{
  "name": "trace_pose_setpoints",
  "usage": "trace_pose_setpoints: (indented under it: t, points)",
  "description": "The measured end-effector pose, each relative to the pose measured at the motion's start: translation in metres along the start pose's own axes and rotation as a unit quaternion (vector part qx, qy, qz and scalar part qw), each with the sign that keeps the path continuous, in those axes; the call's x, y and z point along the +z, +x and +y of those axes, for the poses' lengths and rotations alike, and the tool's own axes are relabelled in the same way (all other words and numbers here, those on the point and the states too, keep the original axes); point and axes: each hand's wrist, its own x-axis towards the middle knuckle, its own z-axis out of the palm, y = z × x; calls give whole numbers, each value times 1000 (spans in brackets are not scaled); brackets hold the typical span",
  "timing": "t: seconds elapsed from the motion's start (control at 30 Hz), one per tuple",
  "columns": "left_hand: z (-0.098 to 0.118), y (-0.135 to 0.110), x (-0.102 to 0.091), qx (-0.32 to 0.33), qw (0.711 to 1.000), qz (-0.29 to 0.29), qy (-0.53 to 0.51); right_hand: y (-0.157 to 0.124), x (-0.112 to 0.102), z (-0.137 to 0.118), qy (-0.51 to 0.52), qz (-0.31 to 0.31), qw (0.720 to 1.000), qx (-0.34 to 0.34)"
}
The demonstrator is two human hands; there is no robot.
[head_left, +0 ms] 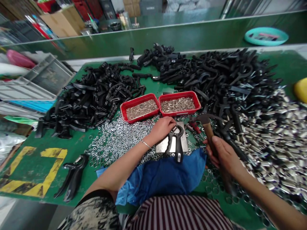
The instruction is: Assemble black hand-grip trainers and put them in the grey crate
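Observation:
A black hand grip strengthener (176, 143) lies on a square metal plate (161, 147), its two handles pointing toward me. My left hand (165, 125) is closed at its upper end, fingertips pinched by the round spring part; whether they also hold a small pin is hidden. In my right hand (223, 153) is a claw hammer (208, 126), gripped around its wooden handle with the head raised right of the plate. Another hand grip strengthener (73, 175) lies on the green table at the left. A blue cloth (165, 175) is bunched before the plate.
Two red trays (139, 108) of small metal pins stand behind the plate. Loose metal rings (120, 140) spread leftward. Black handle parts (96, 92) are heaped at the back, metal sleeves (275, 143) at the right. Pliers (196, 127) lie near the hammer head. A grey crate (45, 76) stands left.

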Motion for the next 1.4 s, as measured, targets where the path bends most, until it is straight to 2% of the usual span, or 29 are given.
trace_pose_setpoints:
  t: [0.2, 0.47, 0.7, 0.8, 0.9, 1.03, 1.2, 1.4]
  points:
    - [6, 3, 2, -7, 999, -6, 34, 2, 2, 12, 33, -16, 999, -20]
    - [16, 2, 7, -2, 990, -17, 138, 2, 3, 18, 35, -25, 999, -13]
    - [9, 2, 8, 27, 992, -21, 124, 0, 0, 17, 28, -33, 999, -11]
    - [9, 1, 9, 90, 970, -34, 223, 0, 0, 18, 28, -32, 999, -7]
    - [8, -1, 10, 178, 925, -50, 331, -1, 0, 16, 18, -34, 999, -12]
    - [10, 1, 7, 240, 888, -69, 386, 0, -1, 10, -33, -47, 998, -10]
    - [31, 11, 1, 262, 872, -110, 399, 6, -10, -6, -149, -64, 987, -10]
    - [63, 22, 14, 210, 871, -163, 414, 2, -16, -17, -174, -54, 983, 18]
